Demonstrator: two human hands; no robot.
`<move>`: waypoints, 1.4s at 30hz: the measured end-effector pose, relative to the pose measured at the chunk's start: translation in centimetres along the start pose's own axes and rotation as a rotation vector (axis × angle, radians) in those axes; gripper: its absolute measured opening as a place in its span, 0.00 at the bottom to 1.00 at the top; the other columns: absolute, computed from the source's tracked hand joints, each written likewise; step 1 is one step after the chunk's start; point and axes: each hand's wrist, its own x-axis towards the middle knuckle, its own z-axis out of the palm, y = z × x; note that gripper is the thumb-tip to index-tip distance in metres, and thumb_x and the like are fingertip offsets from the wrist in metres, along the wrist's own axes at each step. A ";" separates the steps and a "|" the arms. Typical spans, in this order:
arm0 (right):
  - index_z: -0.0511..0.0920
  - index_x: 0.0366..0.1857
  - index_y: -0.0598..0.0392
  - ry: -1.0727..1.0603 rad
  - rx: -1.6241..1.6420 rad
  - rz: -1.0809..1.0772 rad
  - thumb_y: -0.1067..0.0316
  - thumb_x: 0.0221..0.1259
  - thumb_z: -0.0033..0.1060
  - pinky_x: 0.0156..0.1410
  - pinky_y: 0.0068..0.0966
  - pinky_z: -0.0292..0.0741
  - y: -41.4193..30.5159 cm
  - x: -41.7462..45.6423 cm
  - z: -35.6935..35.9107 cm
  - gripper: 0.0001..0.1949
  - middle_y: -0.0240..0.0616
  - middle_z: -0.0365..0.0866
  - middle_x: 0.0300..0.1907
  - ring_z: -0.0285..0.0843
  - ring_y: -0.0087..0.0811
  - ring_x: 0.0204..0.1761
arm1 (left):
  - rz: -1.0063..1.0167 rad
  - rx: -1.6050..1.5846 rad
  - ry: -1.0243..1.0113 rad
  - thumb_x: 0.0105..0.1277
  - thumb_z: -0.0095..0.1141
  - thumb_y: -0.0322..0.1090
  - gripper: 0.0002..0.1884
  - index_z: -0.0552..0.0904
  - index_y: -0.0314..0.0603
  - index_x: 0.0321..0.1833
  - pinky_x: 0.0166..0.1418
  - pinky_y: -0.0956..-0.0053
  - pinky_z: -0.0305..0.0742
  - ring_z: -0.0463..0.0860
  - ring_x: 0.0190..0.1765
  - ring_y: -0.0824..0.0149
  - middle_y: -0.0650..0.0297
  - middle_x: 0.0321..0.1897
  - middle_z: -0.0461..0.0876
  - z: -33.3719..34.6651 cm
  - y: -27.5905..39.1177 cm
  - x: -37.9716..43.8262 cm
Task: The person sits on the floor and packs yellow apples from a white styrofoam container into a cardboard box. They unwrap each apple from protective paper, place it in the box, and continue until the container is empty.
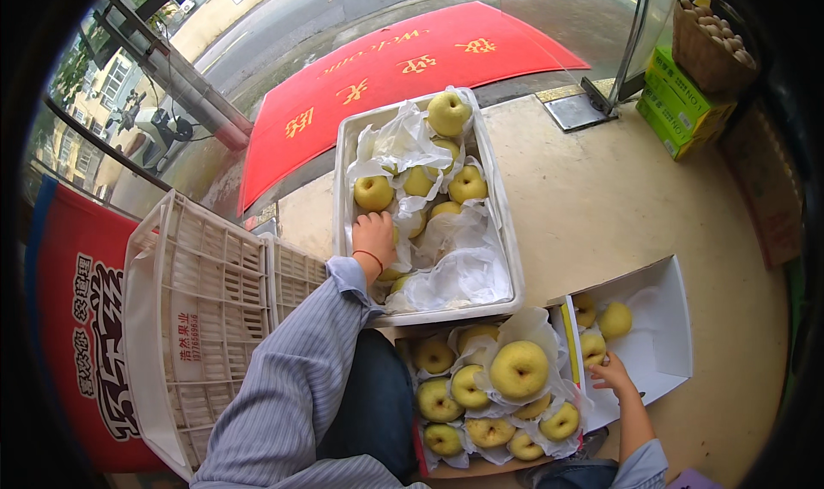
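My left hand [373, 239] reaches into a white plastic crate [512, 247] of yellow-green pears and white wrapping paper. Its fingers bend down beside a pear [373, 193], and another pear shows partly at its right edge; its grip is hidden. Over a white cardboard box [663, 347] at the lower right, my right hand [613, 374] has its fingers apart at the near edge of a pear [592, 347]. Two more pears, one of them this loose pear [615, 320], lie in that box. Between my arms stands a carton packed with paper-nested pears, a large pear [519, 369] on top.
White slatted plastic crates [212, 321] stand at the left beside a red printed banner [77, 334]. A red mat [386, 83] lies outside the glass door. At the right, green boxes [682, 106] carry a basket [711, 51] of eggs. Beige floor [618, 199] extends between.
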 end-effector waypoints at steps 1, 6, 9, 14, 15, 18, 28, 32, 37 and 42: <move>0.64 0.65 0.56 0.031 -0.051 -0.012 0.64 0.52 0.71 0.42 0.40 0.84 -0.1 -0.5 0.1 0.34 0.43 0.78 0.50 0.81 0.38 0.43 | -0.017 0.019 -0.008 0.42 0.73 0.45 0.31 0.75 0.43 0.50 0.50 0.63 0.77 0.78 0.48 0.54 0.55 0.45 0.78 0.1 0.3 0.2; 0.69 0.62 0.61 0.185 -0.505 -0.248 0.62 0.52 0.70 0.50 0.35 0.80 0.1 -3.7 -1.6 0.32 0.49 0.79 0.51 0.82 0.39 0.42 | 0.040 -0.129 -0.229 0.39 0.72 0.48 0.35 0.74 0.41 0.51 0.52 0.61 0.79 0.81 0.50 0.49 0.50 0.46 0.80 -2.7 -0.6 2.1; 0.75 0.55 0.61 0.194 -0.763 -0.428 0.63 0.51 0.68 0.52 0.34 0.77 -6.4 -9.6 0.0 0.26 0.50 0.81 0.48 0.82 0.42 0.43 | 0.082 -0.443 -0.349 0.41 0.70 0.48 0.35 0.74 0.36 0.51 0.53 0.61 0.78 0.82 0.48 0.47 0.44 0.44 0.82 -4.2 -3.1 1.9; 0.78 0.49 0.60 0.242 -0.630 -0.706 0.68 0.53 0.64 0.49 0.36 0.77 -16.6 -15.5 5.6 0.18 0.46 0.82 0.45 0.81 0.44 0.43 | 0.195 -0.688 -0.281 0.45 0.67 0.50 0.41 0.69 0.31 0.59 0.56 0.60 0.76 0.81 0.51 0.45 0.39 0.45 0.81 -2.2 -4.9 1.7; 0.78 0.48 0.60 0.249 -0.597 -0.761 0.70 0.54 0.63 0.49 0.36 0.77 -18.4 -16.6 6.7 0.17 0.46 0.82 0.44 0.81 0.44 0.43 | 0.247 -0.553 -0.314 0.45 0.67 0.49 0.38 0.70 0.33 0.57 0.54 0.58 0.76 0.81 0.49 0.44 0.40 0.44 0.80 -2.2 -3.9 1.1; 0.78 0.47 0.60 0.268 -0.691 -0.969 0.71 0.54 0.63 0.49 0.35 0.77 -21.7 -18.9 9.5 0.16 0.46 0.82 0.43 0.81 0.46 0.43 | 0.273 -0.475 -0.144 0.43 0.70 0.47 0.36 0.72 0.36 0.54 0.50 0.57 0.77 0.80 0.46 0.47 0.48 0.42 0.77 -2.1 -3.0 0.1; 0.79 0.45 0.61 -0.016 -0.532 -0.929 0.72 0.57 0.62 0.49 0.31 0.78 -24.3 -22.7 15.6 0.12 0.45 0.83 0.42 0.83 0.40 0.43 | 0.306 -0.391 0.031 0.39 0.74 0.47 0.37 0.75 0.36 0.52 0.52 0.63 0.75 0.78 0.50 0.52 0.53 0.43 0.77 -1.7 -5.0 -0.7; 0.78 0.49 0.61 -0.355 0.012 -0.662 0.70 0.63 0.61 0.51 0.28 0.80 -24.6 -20.9 18.1 0.13 0.43 0.84 0.44 0.84 0.34 0.45 | 0.265 -0.894 -0.018 0.42 0.75 0.49 0.40 0.74 0.31 0.56 0.56 0.65 0.76 0.81 0.50 0.54 0.50 0.44 0.81 -3.4 -5.9 -1.7; 0.63 0.63 0.57 -0.686 0.871 -0.227 0.60 0.64 0.64 0.60 0.51 0.77 -29.3 -15.4 25.8 0.28 0.49 0.68 0.61 0.71 0.51 0.61 | 0.139 -1.562 -0.240 0.47 0.76 0.45 0.40 0.73 0.33 0.62 0.59 0.70 0.75 0.80 0.54 0.63 0.54 0.50 0.81 -2.9 -7.6 -2.3; 0.61 0.66 0.47 -0.802 0.837 -0.312 0.51 0.59 0.68 0.59 0.55 0.76 -32.8 -10.2 31.9 0.34 0.44 0.63 0.63 0.71 0.47 0.60 | 0.245 -1.470 -0.073 0.46 0.77 0.45 0.42 0.72 0.36 0.64 0.64 0.68 0.71 0.76 0.60 0.63 0.55 0.57 0.77 -5.5 -5.8 -5.2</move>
